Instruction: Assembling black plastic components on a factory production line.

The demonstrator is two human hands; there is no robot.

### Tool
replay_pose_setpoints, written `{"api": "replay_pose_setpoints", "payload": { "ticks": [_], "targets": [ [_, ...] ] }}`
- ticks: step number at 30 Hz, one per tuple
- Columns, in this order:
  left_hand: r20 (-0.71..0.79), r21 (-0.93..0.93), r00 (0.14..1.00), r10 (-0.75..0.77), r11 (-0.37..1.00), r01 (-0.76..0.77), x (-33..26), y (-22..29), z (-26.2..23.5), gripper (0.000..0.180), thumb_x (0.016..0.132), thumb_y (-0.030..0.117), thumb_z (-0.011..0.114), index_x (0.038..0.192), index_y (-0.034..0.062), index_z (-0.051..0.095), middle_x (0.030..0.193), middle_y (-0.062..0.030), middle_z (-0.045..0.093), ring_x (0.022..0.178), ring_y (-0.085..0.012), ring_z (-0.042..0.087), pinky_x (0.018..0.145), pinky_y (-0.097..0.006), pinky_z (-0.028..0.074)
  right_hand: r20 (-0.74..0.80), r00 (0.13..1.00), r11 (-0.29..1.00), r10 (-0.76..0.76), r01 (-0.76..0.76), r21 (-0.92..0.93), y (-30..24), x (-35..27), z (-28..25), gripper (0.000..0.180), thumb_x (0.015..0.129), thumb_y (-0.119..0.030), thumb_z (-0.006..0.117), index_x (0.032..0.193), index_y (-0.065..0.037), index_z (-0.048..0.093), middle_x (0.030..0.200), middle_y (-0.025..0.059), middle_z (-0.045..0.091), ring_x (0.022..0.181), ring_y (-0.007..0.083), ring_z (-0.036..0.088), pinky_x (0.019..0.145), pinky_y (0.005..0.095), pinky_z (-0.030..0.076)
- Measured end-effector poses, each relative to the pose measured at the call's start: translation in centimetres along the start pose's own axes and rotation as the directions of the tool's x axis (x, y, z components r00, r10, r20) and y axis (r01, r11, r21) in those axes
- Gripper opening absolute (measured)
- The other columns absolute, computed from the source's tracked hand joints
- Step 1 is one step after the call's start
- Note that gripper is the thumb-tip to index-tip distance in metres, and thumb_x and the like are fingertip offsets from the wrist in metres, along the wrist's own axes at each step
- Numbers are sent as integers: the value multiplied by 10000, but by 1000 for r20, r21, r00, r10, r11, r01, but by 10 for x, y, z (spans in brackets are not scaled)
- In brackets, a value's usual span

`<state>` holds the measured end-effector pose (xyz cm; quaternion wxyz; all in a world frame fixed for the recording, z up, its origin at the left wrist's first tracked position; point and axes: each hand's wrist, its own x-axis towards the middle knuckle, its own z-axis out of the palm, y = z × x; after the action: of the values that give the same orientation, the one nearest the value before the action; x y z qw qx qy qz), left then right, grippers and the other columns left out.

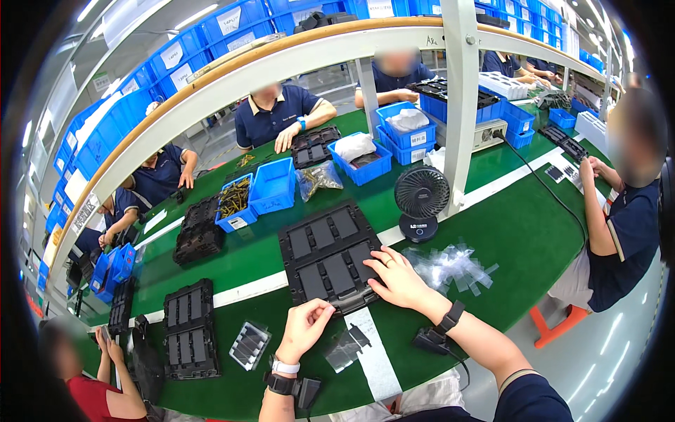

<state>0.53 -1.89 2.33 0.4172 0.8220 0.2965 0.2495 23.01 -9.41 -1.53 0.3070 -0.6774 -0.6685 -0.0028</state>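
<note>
You have your left hand (pixel 306 326) pinched closed by the near edge of the black tray (pixel 329 254) on the green tabletop (pixel 260 257), contents unclear, right hand (pixel 402 278) spread open at its right side; six dark panels (pixel 338 276) seemingly seated, remaining work unclear.

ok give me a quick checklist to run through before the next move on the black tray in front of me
1. Black tray resting on the green table: ok.
2. Dark panels in place: ok, six show, in two rows of three.
3. Right hand at the tray: ok, its fingers are at the right side.
4. Left hand free of any small piece: cannot tell, the fingertips are pinched together by the near edge.
5. Heap of clear strips apart from the tray: ok, it lies to the right.
6. Space nearest you free: not ok, the white strip and clear film lie there.
</note>
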Motion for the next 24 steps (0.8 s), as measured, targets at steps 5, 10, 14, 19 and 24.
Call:
{"api": "replay_pose_setpoints", "payload": {
  "ticks": [5, 10, 14, 19, 24],
  "targets": [
    [23, 27, 998, -56, 998, 55, -5, 1, -3, 121, 792, 115, 640, 783, -4, 626, 520, 26, 491, 461, 5, 368, 408, -187, 293, 6, 1000, 1000, -5, 5, 29, -2, 1, 3, 426, 834, -282, 527, 1201, -76, 463, 1276, 151, 408, 1244, 339, 322, 987, 518, 290],
    [216, 51, 974, -61, 997, 51, -6, 8, -1, 134, 750, 131, 687, 767, 12, 629, 508, 30, 503, 453, 8, 406, 421, -165, 325, 19, 1000, 1000, -1, 1, 19, -4, 1, -2, 420, 840, -277, 520, 1203, -72, 464, 1275, 159, 406, 1251, 344, 310, 986, 520, 289],
    [322, 66, 943, -84, 996, 66, -6, 4, 0, 132, 735, 103, 704, 807, 10, 644, 528, 31, 539, 445, -1, 475, 413, -163, 363, 8, 1000, 1000, 10, -10, 3, -1, 3, -2, 425, 832, -278, 532, 1200, -75, 467, 1269, 160, 408, 1252, 350, 308, 988, 524, 289],
    [389, 21, 917, -90, 996, 88, -6, 7, 2, 141, 737, 110, 706, 827, 15, 652, 505, 1, 555, 400, -32, 488, 394, -182, 376, 3, 1000, 1000, -4, 4, 26, 1, 1, 2, 418, 832, -281, 532, 1193, -80, 472, 1270, 153, 407, 1251, 345, 312, 987, 525, 291],
    [353, 88, 933, -72, 995, 43, -9, 3, 7, 127, 741, 98, 697, 820, 8, 653, 523, -2, 562, 408, -32, 492, 395, -175, 378, 11, 1000, 1000, 11, -11, 3, -6, 2, -1, 408, 835, -264, 529, 1190, -71, 473, 1267, 167, 417, 1253, 353, 307, 984, 531, 293]
  ]
}}
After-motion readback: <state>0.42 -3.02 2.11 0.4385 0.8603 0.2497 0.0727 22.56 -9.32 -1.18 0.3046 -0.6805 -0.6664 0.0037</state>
